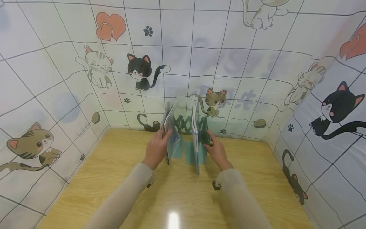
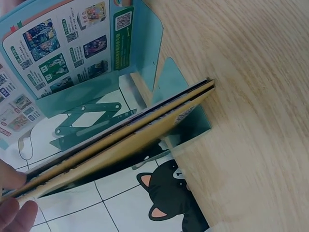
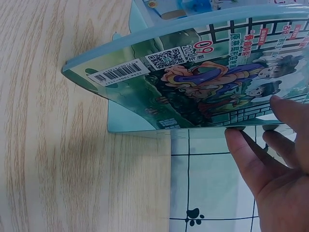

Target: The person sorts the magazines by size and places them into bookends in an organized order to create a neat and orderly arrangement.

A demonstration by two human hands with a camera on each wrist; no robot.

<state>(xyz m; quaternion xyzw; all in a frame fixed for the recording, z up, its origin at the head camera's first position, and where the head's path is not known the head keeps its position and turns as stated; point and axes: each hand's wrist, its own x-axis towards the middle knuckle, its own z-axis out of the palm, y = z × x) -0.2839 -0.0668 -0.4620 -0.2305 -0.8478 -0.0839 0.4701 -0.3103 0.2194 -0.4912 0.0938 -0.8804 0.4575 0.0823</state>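
A teal expanding bookend [image 2: 89, 118] with a folding lattice stands on the table against the wall. My left hand [image 1: 157, 148] grips several thin books [image 2: 120, 130] upright at its left side, thumb on one face and fingers on the other. On the right side stands a thin magazine [image 3: 207, 82] with a barcode and drawn figures on its cover. My right hand [image 1: 217, 151] is beside it, fingers extended. In the right wrist view its fingertips touch the far edge, while one digit lies over the cover. Another printed cover [image 2: 58, 53] faces the left-hand books across the gap.
The wooden table [image 1: 120, 178] meets a cloth backdrop [image 1: 177, 63] printed with cats and grid lines close behind the bookend. More of that backdrop rises along the left and right sides.
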